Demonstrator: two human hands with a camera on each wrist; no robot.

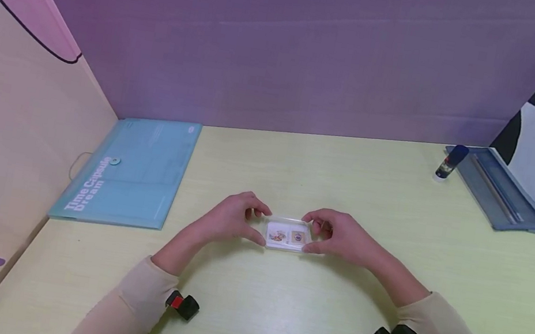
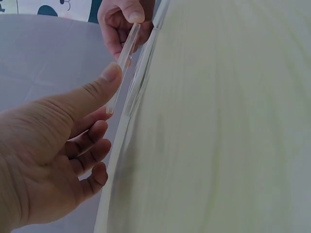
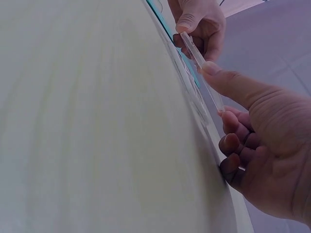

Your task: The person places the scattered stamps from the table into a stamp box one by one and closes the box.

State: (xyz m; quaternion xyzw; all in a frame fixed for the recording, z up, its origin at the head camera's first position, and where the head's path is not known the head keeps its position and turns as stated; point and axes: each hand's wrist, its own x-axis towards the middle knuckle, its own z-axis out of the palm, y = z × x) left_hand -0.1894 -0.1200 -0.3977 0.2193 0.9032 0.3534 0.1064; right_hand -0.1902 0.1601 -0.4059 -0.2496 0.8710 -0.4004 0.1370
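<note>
Between both hands is a small clear plastic case piece (image 1: 291, 221), seen from above with two small printed pictures (image 1: 288, 236) showing within its outline. My left hand (image 1: 242, 217) pinches its left end between thumb and forefinger. At the opposite end my right hand (image 1: 337, 236) pinches it likewise. Edge-on in the left wrist view, the thin clear piece (image 2: 127, 48) is raised off the table. The right wrist view shows the same clear piece (image 3: 193, 50) tilted, with another transparent shape (image 3: 194, 99) lower down at the table; its form is hard to make out.
A light blue document folder (image 1: 141, 170) with a button and string lies at the left. Toward the back right a glue stick (image 1: 452, 162) stands by a dark blue translucent pouch (image 1: 502, 192). Purple cloth walls (image 1: 291, 48) border the pale table (image 1: 285, 321).
</note>
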